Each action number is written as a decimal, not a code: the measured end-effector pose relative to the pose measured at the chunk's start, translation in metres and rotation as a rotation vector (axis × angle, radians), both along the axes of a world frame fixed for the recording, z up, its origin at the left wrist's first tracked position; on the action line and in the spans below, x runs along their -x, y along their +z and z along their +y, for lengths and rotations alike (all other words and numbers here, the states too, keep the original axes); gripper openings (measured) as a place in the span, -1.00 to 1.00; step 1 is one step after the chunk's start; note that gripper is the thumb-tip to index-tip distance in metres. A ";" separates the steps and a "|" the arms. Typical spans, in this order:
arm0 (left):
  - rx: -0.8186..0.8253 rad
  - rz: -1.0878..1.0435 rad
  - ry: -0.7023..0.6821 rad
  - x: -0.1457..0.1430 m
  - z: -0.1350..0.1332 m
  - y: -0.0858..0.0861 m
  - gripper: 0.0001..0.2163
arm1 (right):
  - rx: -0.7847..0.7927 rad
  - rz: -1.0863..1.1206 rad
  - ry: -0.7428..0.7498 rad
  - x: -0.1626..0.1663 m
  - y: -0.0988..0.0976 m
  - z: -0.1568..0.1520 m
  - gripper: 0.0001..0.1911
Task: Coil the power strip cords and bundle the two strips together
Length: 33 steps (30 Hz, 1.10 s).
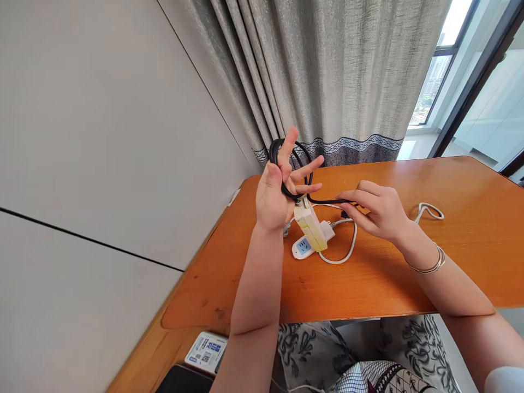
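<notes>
My left hand (278, 188) is raised above the wooden table (368, 273), fingers spread, with a black cable (305, 158) looped in coils around it and pinned by the thumb. A yellowish power adapter (310, 225) hangs from the coil just below that hand. My right hand (374, 210) pinches the free end of the black cable to the right, close above the table. A white power strip (302, 247) lies under the adapter, and a white cord (347, 248) curves beside it.
A white cord end (429, 210) lies on the table at the right. Grey curtains (327, 71) hang behind the table, with a window at the far right. A grey wall (102, 164) runs along the left. A labelled white box (206, 349) sits low at the left.
</notes>
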State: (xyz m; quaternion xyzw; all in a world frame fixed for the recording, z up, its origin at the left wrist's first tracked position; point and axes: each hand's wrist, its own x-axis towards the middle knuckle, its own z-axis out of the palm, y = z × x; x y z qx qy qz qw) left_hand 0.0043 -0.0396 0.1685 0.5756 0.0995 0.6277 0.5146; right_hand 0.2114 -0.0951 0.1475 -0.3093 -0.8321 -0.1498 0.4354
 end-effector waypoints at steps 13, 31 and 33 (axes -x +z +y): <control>0.097 0.126 -0.172 -0.016 -0.033 0.001 -0.53 | -0.275 0.109 0.127 0.002 0.011 -0.014 -0.80; 0.404 0.374 -0.674 -0.039 -0.035 -0.010 -0.49 | 0.039 0.327 -0.037 -0.012 0.016 -0.001 -0.68; 0.428 0.369 -0.735 -0.037 -0.034 -0.010 -0.52 | 0.148 0.286 -0.011 -0.013 0.013 0.004 -0.63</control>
